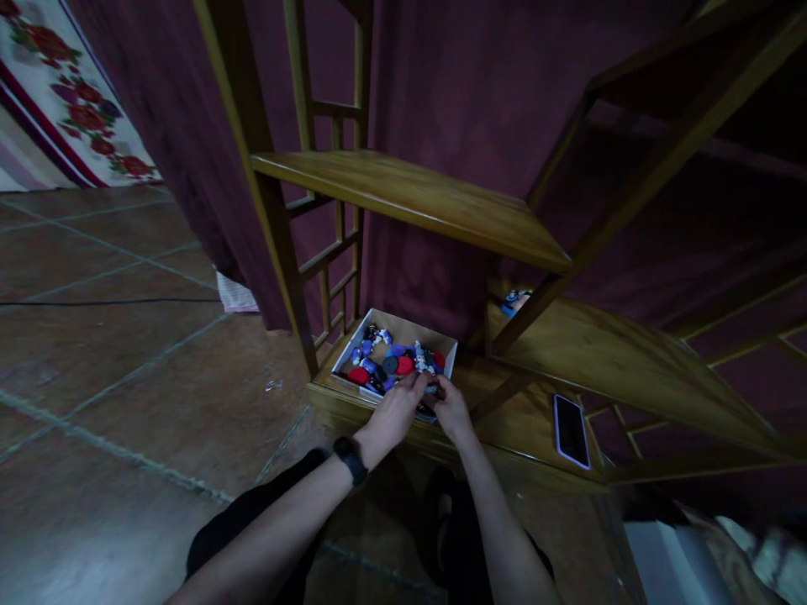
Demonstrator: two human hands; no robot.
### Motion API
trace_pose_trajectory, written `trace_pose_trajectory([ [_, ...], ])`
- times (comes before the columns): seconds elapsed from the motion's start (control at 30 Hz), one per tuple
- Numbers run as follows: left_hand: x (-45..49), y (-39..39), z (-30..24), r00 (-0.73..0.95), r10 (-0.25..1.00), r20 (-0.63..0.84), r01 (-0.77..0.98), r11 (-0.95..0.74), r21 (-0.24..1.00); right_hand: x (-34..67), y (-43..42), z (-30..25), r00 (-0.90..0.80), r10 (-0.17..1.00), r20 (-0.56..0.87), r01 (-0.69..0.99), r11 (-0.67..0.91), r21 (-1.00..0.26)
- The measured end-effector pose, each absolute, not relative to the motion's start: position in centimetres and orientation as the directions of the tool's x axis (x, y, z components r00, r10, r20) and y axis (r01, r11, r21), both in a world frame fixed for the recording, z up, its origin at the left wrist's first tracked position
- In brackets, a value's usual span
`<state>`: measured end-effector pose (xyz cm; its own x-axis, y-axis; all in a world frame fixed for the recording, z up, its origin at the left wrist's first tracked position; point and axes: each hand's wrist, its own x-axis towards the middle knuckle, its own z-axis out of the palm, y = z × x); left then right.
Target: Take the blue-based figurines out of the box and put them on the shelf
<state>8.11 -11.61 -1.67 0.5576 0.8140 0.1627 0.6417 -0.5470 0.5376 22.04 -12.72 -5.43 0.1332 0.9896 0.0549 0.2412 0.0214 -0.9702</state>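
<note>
A white cardboard box sits on the lowest board of a wooden shelf unit. It holds several small red, blue and dark round pieces. My left hand, with a black wristband, reaches over the box's near edge with fingers curled onto the pieces. My right hand is beside it at the near right corner, fingers pinched on a small dark piece. What exactly each hand grips is too small and dim to make out.
A phone lies flat on the low board to the right of the box. A small blue object rests on the middle shelf. Dark red curtain hangs behind the shelf. Tiled floor spreads to the left, with a cable across it.
</note>
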Motion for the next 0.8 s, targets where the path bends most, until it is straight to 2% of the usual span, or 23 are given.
trace_pose_trajectory([
  [0.13,8.5,-12.0,-1.1,0.629,0.742,0.231,0.657,-0.666,0.352,21.9,-12.7,-5.7,0.151,0.987,0.051,0.133,0.031,-0.991],
  [0.27,8.7,-11.9,-1.5,0.676,0.677,0.291,0.637,-0.735,0.231,21.6,-12.8,-5.6,0.164,0.986,0.014,0.068,0.002,-0.998],
  [0.8,9.2,-12.4,-3.0,0.715,0.624,0.316,0.629,-0.771,0.099,21.7,-13.3,-5.1,0.164,0.986,-0.032,0.086,-0.047,-0.995],
])
